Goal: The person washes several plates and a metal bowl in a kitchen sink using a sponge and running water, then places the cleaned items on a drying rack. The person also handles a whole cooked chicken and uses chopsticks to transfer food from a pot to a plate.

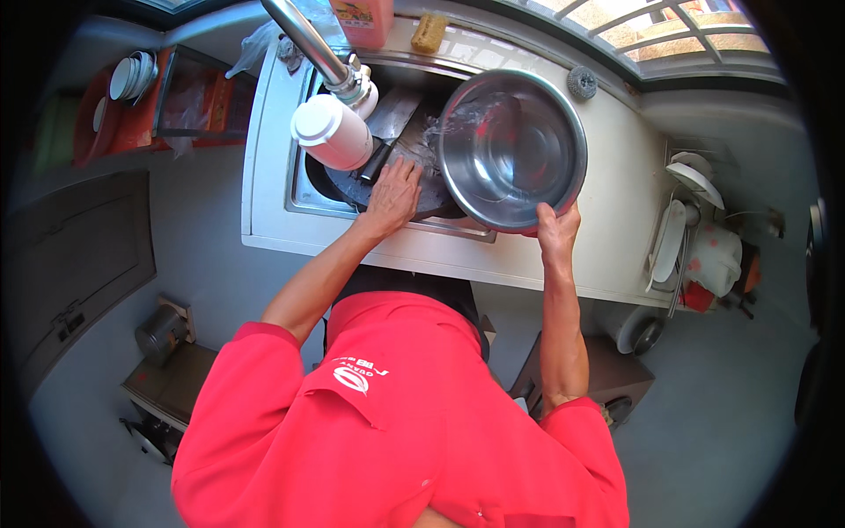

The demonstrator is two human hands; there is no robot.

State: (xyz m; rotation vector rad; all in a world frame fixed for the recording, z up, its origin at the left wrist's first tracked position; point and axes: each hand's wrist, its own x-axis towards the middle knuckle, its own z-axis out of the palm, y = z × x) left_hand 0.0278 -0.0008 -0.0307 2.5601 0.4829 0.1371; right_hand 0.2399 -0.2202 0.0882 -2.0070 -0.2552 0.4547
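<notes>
My right hand (560, 228) grips the near rim of a stainless steel basin (515, 152), thumb on top. The basin is tilted to the left over the sink (317, 206), and water runs off its left rim. Below that stream, my left hand (396, 191) lies with fingers spread on a dark round board or pan (429, 198) in the sink. A cleaver (394, 113) rests there too, its dark handle beside my left fingertips. A steel faucet with a white filter (333, 132) hangs over the sink's left part. What lies under the water is unclear.
Behind the sink stand a pink bottle (363, 23), a yellow sponge (429, 34) and a steel scourer (582, 83). A plastic bag (254, 47) is at the back left corner. Stacked bowls (134, 76) sit on a red shelf at left; plates (670, 231) stand in a rack at right.
</notes>
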